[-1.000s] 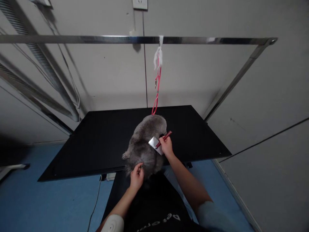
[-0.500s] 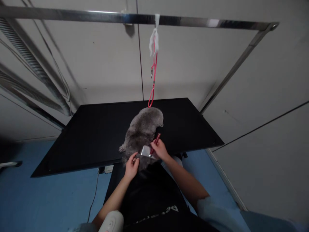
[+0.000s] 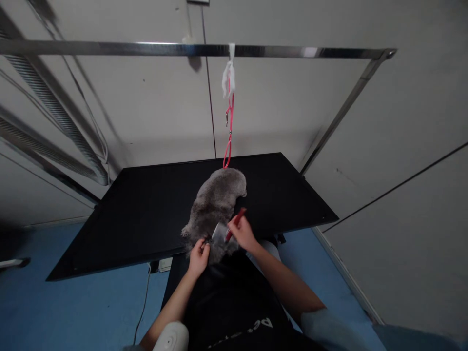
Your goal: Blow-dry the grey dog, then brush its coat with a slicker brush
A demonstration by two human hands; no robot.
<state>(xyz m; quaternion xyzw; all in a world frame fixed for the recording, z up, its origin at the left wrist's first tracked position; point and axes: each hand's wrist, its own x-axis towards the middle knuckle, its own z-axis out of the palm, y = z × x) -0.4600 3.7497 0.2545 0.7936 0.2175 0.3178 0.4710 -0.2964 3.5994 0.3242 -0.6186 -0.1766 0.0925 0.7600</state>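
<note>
A grey, furry animal (image 3: 217, 195), looking like a dog, is on the black grooming table (image 3: 146, 209), its near end against my apron. My right hand (image 3: 243, 234) is closed round the red handle of a slicker brush (image 3: 220, 232). The brush's pale, flat head lies at the long fur of the animal's near end. Just left of the brush, my left hand (image 3: 199, 257) is closed with its fingertips pinching that fur. The brush's pins and the animal's head are hidden from me.
A metal bar (image 3: 146, 49) spans above the table. From it hangs a pink grooming loop (image 3: 228, 146) tied with white cloth (image 3: 228, 80), just beyond the animal. Ribbed hoses (image 3: 60, 109) run down at the left. A pale wall stands behind, over a blue floor (image 3: 95, 302).
The view has tilted up slightly, so the bar sits lower. My right hand has turned the brush a little at the fur. My left hand keeps its place beside it.
</note>
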